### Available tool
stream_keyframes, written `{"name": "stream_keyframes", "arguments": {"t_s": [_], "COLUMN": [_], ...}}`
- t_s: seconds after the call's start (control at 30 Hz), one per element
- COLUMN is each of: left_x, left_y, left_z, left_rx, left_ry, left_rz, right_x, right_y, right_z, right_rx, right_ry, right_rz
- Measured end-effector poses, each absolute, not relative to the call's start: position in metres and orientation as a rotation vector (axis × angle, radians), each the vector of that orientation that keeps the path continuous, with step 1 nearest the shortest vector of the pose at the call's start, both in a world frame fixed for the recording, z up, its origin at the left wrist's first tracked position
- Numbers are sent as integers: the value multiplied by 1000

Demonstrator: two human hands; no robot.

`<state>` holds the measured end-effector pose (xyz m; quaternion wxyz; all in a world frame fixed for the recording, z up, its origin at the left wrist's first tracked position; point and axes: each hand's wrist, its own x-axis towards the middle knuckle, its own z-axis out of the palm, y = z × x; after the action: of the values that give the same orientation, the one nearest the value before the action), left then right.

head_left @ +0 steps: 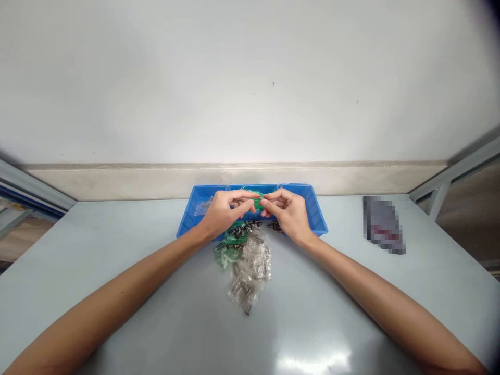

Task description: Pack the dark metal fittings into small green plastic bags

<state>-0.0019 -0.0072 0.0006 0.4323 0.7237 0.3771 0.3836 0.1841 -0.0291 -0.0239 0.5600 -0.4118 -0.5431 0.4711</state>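
Observation:
My left hand (230, 208) and my right hand (287, 208) meet above the middle blue bin (269, 188), fingertips almost touching. Between them shows a small green plastic bag (257, 204), pinched by the fingers of both hands; its contents are too small to tell. Below my left hand lie green bags (228, 255) with dark metal parts on them. Clear plastic bags (255, 260) holding small parts form a pile toward me. Several dark screw-like pieces (275, 226) lie under my right hand, partly hidden by it.
The left blue bin (191, 211) contains clear plastic packets (203, 206). On the right stands another blue bin (312, 208). A blurred-out dark grey item (384, 225) lies farther right on the grey table (156, 312). Behind the bins rises a white wall (250, 104); metal frames flank the table.

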Motion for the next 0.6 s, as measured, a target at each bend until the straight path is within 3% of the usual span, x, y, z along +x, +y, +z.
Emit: {"name": "stream_keyframes", "arguments": {"t_s": [0.6], "left_x": [-1], "left_y": [-5], "left_z": [-5], "left_rx": [1762], "left_ry": [987], "left_rz": [1020], "right_x": [185], "right_y": [-32], "right_z": [-24], "right_rx": [-942], "right_ry": [-1399], "right_rz": [1112]}}
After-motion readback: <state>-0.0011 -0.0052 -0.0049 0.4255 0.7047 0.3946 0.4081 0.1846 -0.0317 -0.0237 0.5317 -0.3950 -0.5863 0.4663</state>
